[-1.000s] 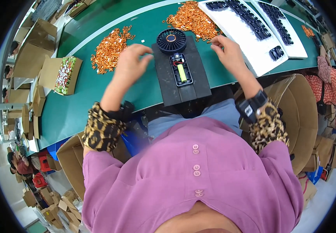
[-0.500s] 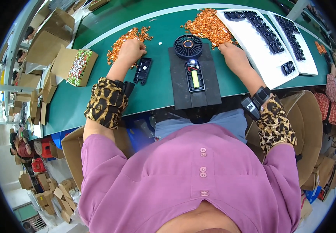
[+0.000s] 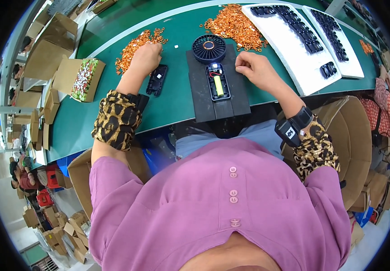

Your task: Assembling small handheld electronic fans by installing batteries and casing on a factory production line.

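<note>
A small handheld fan (image 3: 209, 48) lies on a dark mat (image 3: 198, 101), its round black grille toward the far side. Its open handle (image 3: 219, 93) shows a yellow-green battery cell (image 3: 218, 85) and red wires. To the right of the handle is my right hand (image 3: 257, 71), thumb and forefinger pinched together; anything between them is too small to make out. My left hand (image 3: 146, 59) is closed at the edge of the left pile of orange ring-shaped parts (image 3: 132, 45), its fingertips partly hidden. Just below it lies a black handle cover (image 3: 157, 80).
A larger pile of orange parts (image 3: 233, 27) sits at the far right of the fan. Two white foam trays (image 3: 290, 58) hold black parts. At the left stands an open cardboard box (image 3: 97, 81) with green and red packs. Another person's arm (image 3: 381, 81) shows at the far right.
My right hand has come away from the right orange pile, toward the fan's handle. My left hand stays by the left pile. The whole view has shifted slightly.
</note>
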A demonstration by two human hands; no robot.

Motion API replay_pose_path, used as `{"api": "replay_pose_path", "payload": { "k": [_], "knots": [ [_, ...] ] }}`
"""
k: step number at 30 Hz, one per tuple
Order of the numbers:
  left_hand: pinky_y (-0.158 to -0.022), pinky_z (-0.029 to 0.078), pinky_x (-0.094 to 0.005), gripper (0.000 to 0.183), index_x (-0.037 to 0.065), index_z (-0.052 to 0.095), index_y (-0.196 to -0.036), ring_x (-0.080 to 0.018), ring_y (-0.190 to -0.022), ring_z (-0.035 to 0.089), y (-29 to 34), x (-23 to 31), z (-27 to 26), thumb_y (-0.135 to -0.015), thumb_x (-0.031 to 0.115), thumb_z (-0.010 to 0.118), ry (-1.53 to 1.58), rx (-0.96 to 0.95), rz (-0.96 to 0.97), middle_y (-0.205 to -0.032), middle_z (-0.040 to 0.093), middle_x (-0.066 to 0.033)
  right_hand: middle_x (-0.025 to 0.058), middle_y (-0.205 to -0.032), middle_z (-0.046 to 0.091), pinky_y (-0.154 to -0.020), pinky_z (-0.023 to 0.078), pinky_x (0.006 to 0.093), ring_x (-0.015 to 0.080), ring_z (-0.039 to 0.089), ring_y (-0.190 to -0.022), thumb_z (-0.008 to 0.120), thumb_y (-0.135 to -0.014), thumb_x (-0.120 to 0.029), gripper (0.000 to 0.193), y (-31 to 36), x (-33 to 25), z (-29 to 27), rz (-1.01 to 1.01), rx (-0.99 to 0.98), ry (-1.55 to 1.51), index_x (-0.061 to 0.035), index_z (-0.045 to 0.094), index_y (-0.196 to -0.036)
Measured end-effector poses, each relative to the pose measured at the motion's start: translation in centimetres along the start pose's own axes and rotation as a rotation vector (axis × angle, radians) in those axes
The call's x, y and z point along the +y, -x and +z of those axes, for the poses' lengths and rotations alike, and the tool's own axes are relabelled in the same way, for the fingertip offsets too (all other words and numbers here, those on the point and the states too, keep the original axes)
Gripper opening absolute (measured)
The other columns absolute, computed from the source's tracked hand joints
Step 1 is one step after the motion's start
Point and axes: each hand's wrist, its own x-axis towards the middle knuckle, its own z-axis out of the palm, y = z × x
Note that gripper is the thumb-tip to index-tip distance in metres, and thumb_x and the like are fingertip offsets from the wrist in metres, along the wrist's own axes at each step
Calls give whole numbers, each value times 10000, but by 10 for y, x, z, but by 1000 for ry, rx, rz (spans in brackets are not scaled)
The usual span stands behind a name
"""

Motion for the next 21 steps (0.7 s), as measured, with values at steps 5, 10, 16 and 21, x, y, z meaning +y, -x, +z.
{"api": "replay_pose_path", "payload": {
  "k": [5,10,16,21],
  "knots": [
    [-742,505,-421,181,78,678,-964,-332,-805,633,4,12,-4,-816,92,575,167,293,121,-842,663,-147,73,-762,577,-653,462,299,178,576,-702,627,-806,-16,77,-3,-5,7,-63,53,71,-15,588,-872],
    [-731,515,-387,150,78,709,-904,-300,-769,652,9,-8,-3,-798,147,629,375,186,-193,-801,682,-129,114,-807,580,-713,471,376,294,587,-797,602,-813,-41,88,3,-9,9,-243,64,390,-35,621,-899],
    [-744,520,-400,152,95,728,-855,-301,-788,659,4,2,-5,-735,187,713,313,21,-211,-807,683,-145,124,-812,582,-716,474,387,310,586,-800,591,-814,-34,77,0,-15,6,-282,43,541,-28,626,-882],
    [-764,524,-417,139,94,724,-849,-329,-822,657,-3,1,5,-729,159,697,240,-43,-178,-825,680,-165,125,-786,626,-684,485,374,289,611,-746,598,-795,-52,93,-7,-19,4,-117,3,124,-26,628,-879]
  ]
}}
